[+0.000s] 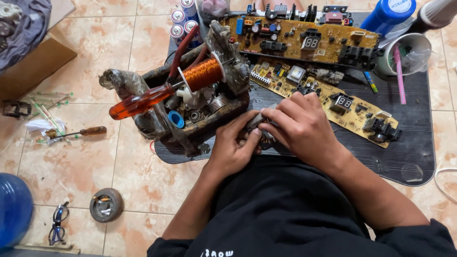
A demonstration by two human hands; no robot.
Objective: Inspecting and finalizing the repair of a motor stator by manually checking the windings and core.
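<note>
Nearest the camera, both hands meet over the lap at the near edge of a dark mat (409, 143). The left hand (232, 148) pinches a small grey part (255, 120) from below and from its own side; the right hand (301, 124) curls over the top of it, fingers closed on the other end. The part sits between the two, its long axis running roughly up and to the right — though most of it is hidden, so its kind is hard to tell.

Just beyond the left hand stands a grimy tool tray (190, 114) holding a copper coil (203, 74) and an orange screwdriver (143, 102). Beyond the right hand lie two yellow circuit boards (333, 102) — the farther one longer. All of it rests on a tiled floor (95, 157).
</note>
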